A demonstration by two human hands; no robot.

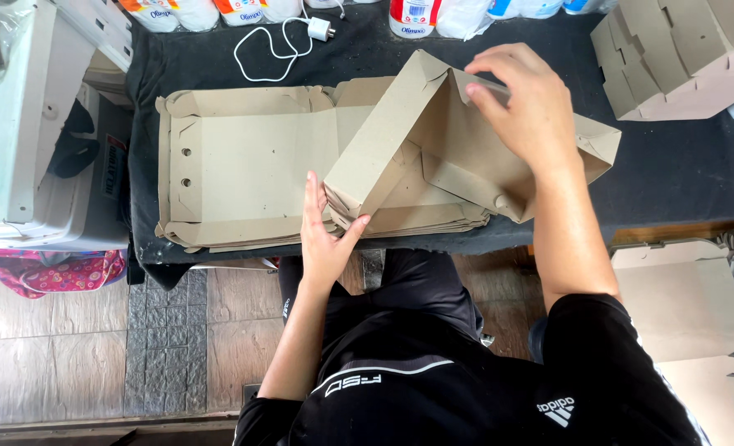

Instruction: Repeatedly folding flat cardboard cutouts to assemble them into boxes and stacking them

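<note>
Black-covered bench (681, 177), largest. On it, flat stack of brown cardboard blanks (243, 165), left-centre. On top, right of centre, half-folded cardboard box (433, 153), one wall raised. Probably light, stiff along panels, bending at creases; best held at wall edges and corners. Left hand (327, 235) open, flat against near corner of raised wall. Right hand (520, 103) pinching far flap. Finished boxes (681, 49) stacked far right, well apart. White charger cable (280, 41) far, just beyond the blanks. Nothing blocking.

half-folded box (433, 149) sits on the flat cardboard stack (243, 165), charger cable (276, 41) at 12 o'clock, folded boxes (681, 54) around 2.
</note>
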